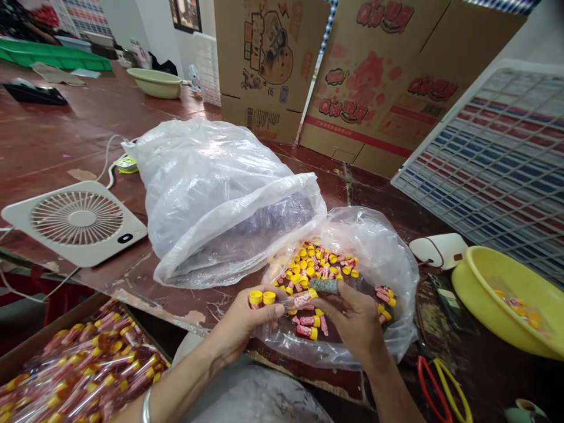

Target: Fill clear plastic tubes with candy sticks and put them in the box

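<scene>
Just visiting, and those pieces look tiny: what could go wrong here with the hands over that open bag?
The left hand holds two yellow caps in a pinch only; one could slip and roll off the table. The right hand grips a grey stick over the open bag, which lies at the table's edge; a tug might spill it.

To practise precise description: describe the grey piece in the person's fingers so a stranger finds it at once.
Start at the big clear bag mid-table; before it lies a smaller open bag of red, yellow-capped tubes. Over that, the right hand pinches a short roll at its fingertips. It alone is speckled grey, with no yellow cap.
</scene>
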### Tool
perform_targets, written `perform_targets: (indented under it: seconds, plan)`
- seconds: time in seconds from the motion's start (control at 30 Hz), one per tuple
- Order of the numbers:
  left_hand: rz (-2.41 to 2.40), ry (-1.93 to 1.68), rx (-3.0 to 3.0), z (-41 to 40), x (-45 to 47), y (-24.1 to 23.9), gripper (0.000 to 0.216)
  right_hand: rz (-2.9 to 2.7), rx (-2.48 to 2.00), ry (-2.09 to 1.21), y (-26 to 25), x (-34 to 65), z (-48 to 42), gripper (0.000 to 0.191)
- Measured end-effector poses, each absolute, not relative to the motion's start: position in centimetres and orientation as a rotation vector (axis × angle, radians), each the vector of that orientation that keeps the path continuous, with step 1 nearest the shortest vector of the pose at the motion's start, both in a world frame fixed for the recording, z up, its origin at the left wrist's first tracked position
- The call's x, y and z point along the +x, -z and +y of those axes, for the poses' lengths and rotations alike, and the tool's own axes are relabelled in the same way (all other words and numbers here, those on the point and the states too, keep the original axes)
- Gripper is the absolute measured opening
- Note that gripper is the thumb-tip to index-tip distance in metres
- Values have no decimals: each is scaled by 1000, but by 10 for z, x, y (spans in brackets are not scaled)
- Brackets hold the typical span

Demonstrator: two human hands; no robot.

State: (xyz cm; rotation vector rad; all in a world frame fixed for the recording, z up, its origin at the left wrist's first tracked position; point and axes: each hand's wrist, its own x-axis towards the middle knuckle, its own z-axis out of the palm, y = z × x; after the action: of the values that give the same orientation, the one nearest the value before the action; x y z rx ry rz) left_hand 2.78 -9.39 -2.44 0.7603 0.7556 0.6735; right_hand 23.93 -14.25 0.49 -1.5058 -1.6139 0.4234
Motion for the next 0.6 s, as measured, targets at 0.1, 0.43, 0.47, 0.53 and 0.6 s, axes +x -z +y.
perform_targets:
  seconds: [0.1, 0.43, 0.47, 0.53, 0.6]
  plan:
    - [696, -592, 800, -99, 31, 22, 43, -1792, -1456, -303, -13, 233, -143, 33]
    - [569, -597, 602, -100, 40, 13, 37, -1970, -1345, 14, 7, 200, -151, 50]
    - [573, -602, 592, -102, 39, 15, 37, -1995, -1316, 22, 8, 197, -150, 49]
    - [588, -608, 605, -107, 32, 18, 37, -2072, -1272, -32, 8, 196, -152, 52]
    - [618, -603, 681, -110, 14, 24, 38, -2141, -1263, -162, 9, 204, -157, 62]
